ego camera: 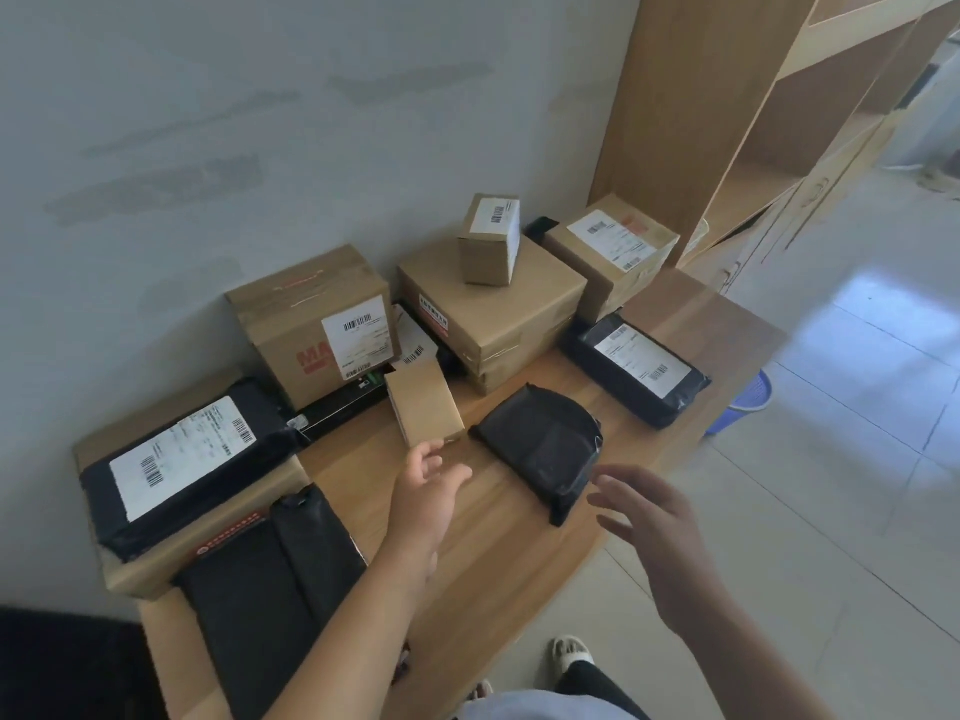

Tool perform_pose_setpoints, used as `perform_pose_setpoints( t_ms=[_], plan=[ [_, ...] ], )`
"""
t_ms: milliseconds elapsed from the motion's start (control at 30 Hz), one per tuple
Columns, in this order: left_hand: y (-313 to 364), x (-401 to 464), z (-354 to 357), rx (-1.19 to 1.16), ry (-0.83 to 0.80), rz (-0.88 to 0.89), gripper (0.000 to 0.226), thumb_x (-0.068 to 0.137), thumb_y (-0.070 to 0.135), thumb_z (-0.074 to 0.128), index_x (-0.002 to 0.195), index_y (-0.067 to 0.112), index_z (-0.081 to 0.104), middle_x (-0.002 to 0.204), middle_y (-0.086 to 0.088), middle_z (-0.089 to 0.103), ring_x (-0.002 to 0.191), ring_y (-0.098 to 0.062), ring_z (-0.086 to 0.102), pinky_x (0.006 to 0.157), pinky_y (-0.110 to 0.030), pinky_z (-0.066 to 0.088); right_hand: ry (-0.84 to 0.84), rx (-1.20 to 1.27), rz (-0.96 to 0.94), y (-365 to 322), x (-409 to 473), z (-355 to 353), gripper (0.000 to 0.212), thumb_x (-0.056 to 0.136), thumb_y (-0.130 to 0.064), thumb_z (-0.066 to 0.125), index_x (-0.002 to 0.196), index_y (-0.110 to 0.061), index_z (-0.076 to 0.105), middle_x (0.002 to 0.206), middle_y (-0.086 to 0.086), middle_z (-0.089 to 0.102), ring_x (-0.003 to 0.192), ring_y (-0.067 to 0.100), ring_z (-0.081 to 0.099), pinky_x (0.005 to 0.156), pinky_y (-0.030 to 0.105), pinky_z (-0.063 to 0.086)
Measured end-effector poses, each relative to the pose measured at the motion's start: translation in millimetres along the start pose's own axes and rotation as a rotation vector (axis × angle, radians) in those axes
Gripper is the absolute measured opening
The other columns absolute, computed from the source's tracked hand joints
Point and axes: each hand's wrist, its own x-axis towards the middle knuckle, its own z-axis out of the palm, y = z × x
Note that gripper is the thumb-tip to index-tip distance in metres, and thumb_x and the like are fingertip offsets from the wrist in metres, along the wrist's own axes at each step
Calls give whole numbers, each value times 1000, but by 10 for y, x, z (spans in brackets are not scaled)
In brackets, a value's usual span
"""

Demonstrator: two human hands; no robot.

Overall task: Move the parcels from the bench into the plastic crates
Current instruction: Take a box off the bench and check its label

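Nearest to the camera, the left hand is reaching over the wooden tabletop with its fingers relaxed and a little spread, holding nothing. Its fingertips are lying just beside the near end of a small flat cardboard box, but I cannot tell if they are touching it. The right hand is hovering at the tabletop's right edge, also released, with the fingers straight and apart, near a black plastic parcel that is lying flat between the two hands.

At the near left, a black pouch is lying on the tabletop, partly leaning on a flat carton. On this carton a black parcel with a white label is resting.

Further back, against the wall, a taped brown box is standing. To its right a wide brown box is carrying a small upright box on top. Behind this, another labelled box is sitting near the wooden shelf unit. A long black parcel with a label is lying at the tabletop's right side.

On the tiled floor to the right, part of a blue basket is showing behind the tabletop's edge.
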Motion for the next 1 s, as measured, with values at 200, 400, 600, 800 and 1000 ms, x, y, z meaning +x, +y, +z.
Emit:
perform_pose_setpoints(
  t_ms=[200, 400, 600, 800, 1000],
  plan=[
    [-38, 558, 29, 74, 228, -82, 80, 89, 25, 77, 154, 33, 32, 157, -5, 35, 124, -21, 46, 90, -38, 41, -172, -80, -10, -292, 662, 164, 17, 101, -15, 61, 104, -22, 77, 105, -2, 75, 101, 15, 72, 93, 36, 59],
    [-18, 1229, 383, 317, 472, -247, 122, 75, 45, 89, 164, 25, 8, 166, -12, 24, 150, -36, 30, 117, -56, 36, -314, -106, -4, -586, 1377, 82, 18, 101, -18, 62, 105, -24, 78, 105, -6, 75, 98, 9, 73, 94, 36, 59],
    [-48, 1613, 723, 419, 628, -334, 131, 70, 47, 92, 164, 22, 4, 164, -16, 25, 148, -37, 29, 117, -54, 35, -376, -132, 64, -618, 1961, -122, 18, 101, -15, 61, 102, -23, 78, 105, -1, 75, 99, 11, 73, 90, 31, 57],
    [-43, 1581, 811, 417, 687, -356, 124, 71, 27, 90, 164, 21, 8, 164, -19, 24, 148, -38, 28, 115, -53, 37, -390, -131, 143, -560, 2197, -280, 16, 100, -13, 62, 99, -19, 77, 104, 4, 75, 101, 18, 72, 97, 39, 57],
    [64, 927, 623, 302, 652, -176, 113, 72, 19, 88, 161, 18, 19, 152, -9, 39, 138, -34, 40, 105, -43, 40, -505, -160, 96, -700, 2071, -77, 15, 101, -15, 62, 105, -17, 76, 107, 4, 75, 104, 18, 72, 97, 38, 58]
  ],
)
